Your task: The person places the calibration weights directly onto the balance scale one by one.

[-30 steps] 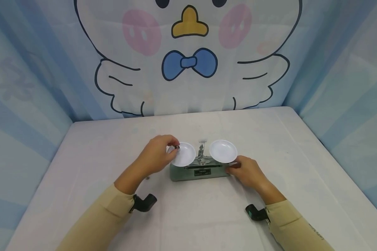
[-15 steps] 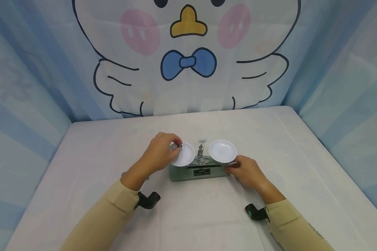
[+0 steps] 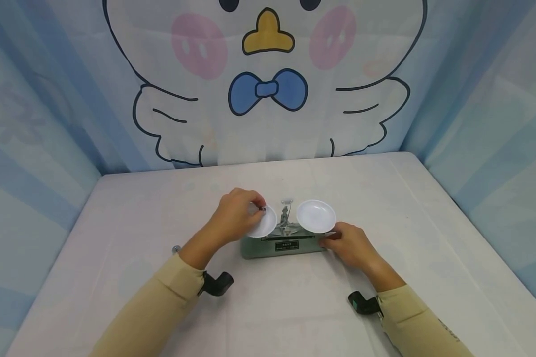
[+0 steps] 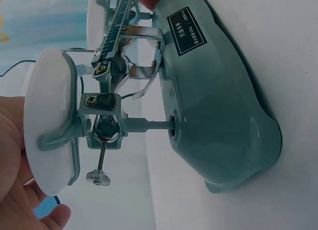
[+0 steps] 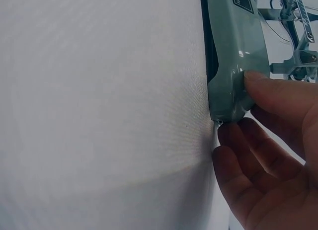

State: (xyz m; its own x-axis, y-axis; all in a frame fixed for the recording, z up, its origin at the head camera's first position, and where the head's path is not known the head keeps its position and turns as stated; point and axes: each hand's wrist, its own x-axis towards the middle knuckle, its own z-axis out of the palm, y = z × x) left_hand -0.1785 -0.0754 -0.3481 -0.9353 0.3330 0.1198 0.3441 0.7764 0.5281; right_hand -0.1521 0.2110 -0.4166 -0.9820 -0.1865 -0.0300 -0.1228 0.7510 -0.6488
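A grey-green balance scale [image 3: 279,246] with two white pans stands mid-table. My left hand [image 3: 238,214] hovers at the left pan [image 3: 268,225] and pinches a small dark metal weight [image 3: 263,209] between thumb and fingertips, just above the pan's near-left part. In the left wrist view the left pan [image 4: 47,120] is edge-on beside my palm [image 4: 12,155]; the weight is hidden there. My right hand [image 3: 346,243] grips the right end of the scale base [image 5: 231,56], thumb [image 5: 278,88] on its front and fingers curled under the end. Nothing lies in the right pan [image 3: 316,216].
A small metal piece [image 3: 175,249] lies on the white table [image 3: 129,218] beside my left forearm. Blue curtain walls with a cartoon bird [image 3: 268,74] close the back and sides. Black wrist cameras [image 3: 219,283] sit on both sleeves.
My left hand has carried the weight rightward, from the left pan's outer rim to over the pan. The right hand and the scale have stayed put.
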